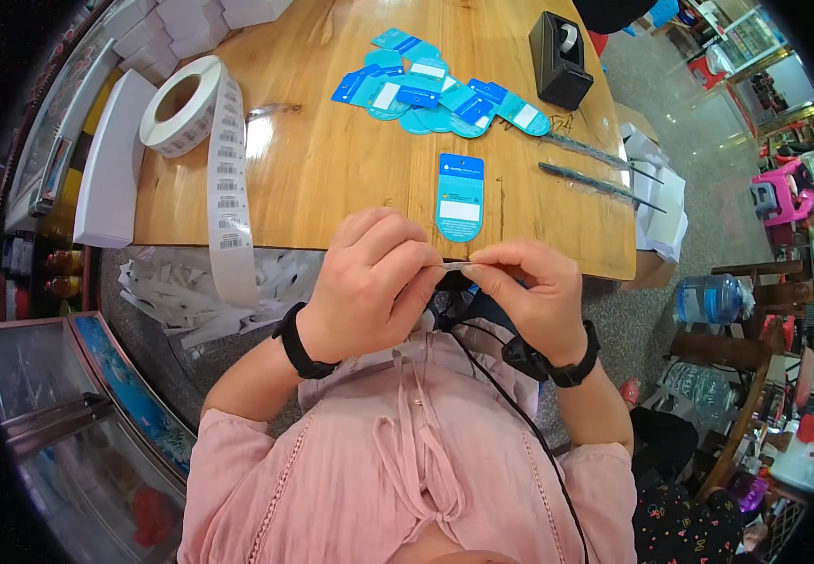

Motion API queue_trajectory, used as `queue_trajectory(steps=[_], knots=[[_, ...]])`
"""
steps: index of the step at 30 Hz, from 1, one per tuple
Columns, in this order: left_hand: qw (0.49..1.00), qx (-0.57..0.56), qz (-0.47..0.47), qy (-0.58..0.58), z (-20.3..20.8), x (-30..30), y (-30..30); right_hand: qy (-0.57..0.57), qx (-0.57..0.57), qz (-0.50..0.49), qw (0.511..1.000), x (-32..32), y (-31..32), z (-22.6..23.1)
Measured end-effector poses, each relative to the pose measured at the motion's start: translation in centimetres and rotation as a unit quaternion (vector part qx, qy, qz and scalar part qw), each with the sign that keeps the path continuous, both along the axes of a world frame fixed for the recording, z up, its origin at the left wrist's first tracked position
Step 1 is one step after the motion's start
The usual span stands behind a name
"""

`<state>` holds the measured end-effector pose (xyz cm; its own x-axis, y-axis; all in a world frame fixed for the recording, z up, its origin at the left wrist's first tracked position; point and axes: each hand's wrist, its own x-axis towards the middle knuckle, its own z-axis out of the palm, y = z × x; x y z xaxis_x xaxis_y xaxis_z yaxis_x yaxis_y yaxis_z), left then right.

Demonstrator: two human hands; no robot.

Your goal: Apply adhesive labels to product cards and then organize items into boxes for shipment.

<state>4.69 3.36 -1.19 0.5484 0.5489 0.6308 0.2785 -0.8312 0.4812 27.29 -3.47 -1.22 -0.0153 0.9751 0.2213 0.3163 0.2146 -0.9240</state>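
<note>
My left hand [369, 273] and my right hand [534, 291] meet at the table's front edge, each with thumb and forefinger closed in a pinch. Between the fingertips runs a small pale label [452, 266], seen nearly edge-on, so its face is hidden. Just beyond lies a blue card tag [461, 199] with a hole at its top and a white blank panel. To the left, a roll of barcode labels [181, 105] lets its printed strip [228, 179] trail over the table edge.
Several blue tags [416, 98] are heaped at the back of the wooden table [332, 188]. A black tape dispenser [559, 64] stands at the right, near two dark wrapped rods [600, 185]. White boxes [117, 160] line the left. Backing-paper strips [186, 296] hang below the table.
</note>
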Motion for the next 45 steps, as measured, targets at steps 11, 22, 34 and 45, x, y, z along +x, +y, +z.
queue_trajectory(steps=[11, 22, 34, 45], knots=[[0.996, 0.014, 0.048, 0.075, -1.2, 0.0, 1.1, 0.132, -0.257, -0.1, 0.952, 3.3, 3.1, 2.5], [0.985, 0.091, 0.064, 0.128, -2.8, 0.3, 1.1, 0.078, -0.376, -0.029, 0.923, 2.4, 7.8, 3.2], [0.987, 0.102, 0.075, 0.103, -3.2, 0.2, 1.1, 0.064, -0.378, -0.035, 0.923, 2.1, 7.9, 3.2], [0.987, 0.096, 0.068, 0.112, -3.1, 0.1, 1.1, 0.051, -0.389, -0.043, 0.919, 2.1, 8.0, 3.0]])
